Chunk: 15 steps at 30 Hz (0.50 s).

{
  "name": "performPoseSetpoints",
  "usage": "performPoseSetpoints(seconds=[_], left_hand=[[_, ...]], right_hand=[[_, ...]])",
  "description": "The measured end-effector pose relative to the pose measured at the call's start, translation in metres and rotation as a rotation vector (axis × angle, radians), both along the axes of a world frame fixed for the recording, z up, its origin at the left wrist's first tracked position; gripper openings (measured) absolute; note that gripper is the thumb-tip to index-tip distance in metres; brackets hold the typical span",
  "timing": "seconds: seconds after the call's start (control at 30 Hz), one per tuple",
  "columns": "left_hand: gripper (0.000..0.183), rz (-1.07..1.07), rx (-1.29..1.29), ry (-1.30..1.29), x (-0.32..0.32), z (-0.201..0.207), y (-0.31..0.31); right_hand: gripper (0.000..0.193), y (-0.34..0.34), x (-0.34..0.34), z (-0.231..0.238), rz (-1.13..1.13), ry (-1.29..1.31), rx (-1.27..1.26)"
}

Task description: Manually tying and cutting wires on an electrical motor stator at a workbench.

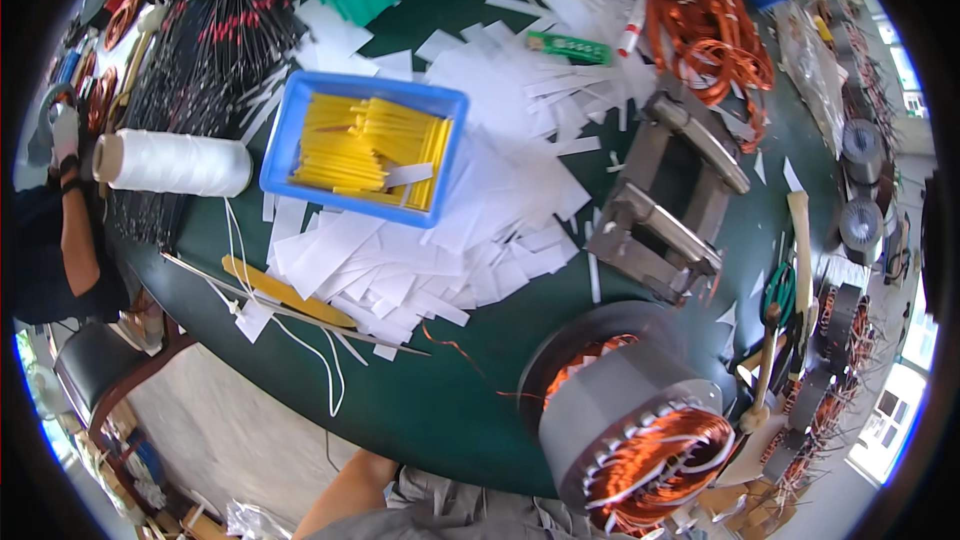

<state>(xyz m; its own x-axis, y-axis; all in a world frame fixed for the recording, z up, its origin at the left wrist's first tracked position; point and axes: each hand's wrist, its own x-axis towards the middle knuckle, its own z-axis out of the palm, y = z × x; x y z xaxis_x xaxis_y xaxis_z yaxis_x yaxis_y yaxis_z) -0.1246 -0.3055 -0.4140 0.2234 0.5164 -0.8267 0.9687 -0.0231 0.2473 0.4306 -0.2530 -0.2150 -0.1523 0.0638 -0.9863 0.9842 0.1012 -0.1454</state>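
Neither grip shows, so whether they stand apart or together cannot be told. On the dark green tabletop (440, 405), a gray cylindrical metal stator with copper windings (628, 402) lies at the near edge. One bare arm (345, 492) enters below, left of the stator. Beyond the stator sits a gray metal frame (668, 227); farther left, a blue plastic bin (345, 203) of yellow strips (335, 155).

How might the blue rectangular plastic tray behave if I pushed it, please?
The blue rectangular plastic tray would probably slide over the loose white slips beside it. Its broad, low shape makes tipping unlikely; uncovered yellow strips might spill if tilted.
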Motion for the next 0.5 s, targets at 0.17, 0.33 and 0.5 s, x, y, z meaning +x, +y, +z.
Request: performPoseSetpoints(seconds=[0.17,0.33,0.5], left_hand=[[0.056,-0.008,0.088,0.027,-0.011,0.008,0.058],[0.053,-0.041,0.243,0.054,-0.021,0.006,0.118],[0.049,-0.097,0.366,0.104,-0.035,0.022,0.138]], right_hand=[[0.029,-0.026,-0.014,0.007,-0.088,0.025,0.149],[0.049,-0.010,-0.060,0.038,-0.340,0.139,0.360],[0.020,-0.003,-0.105,0.055,-0.761,0.424,0.196]])
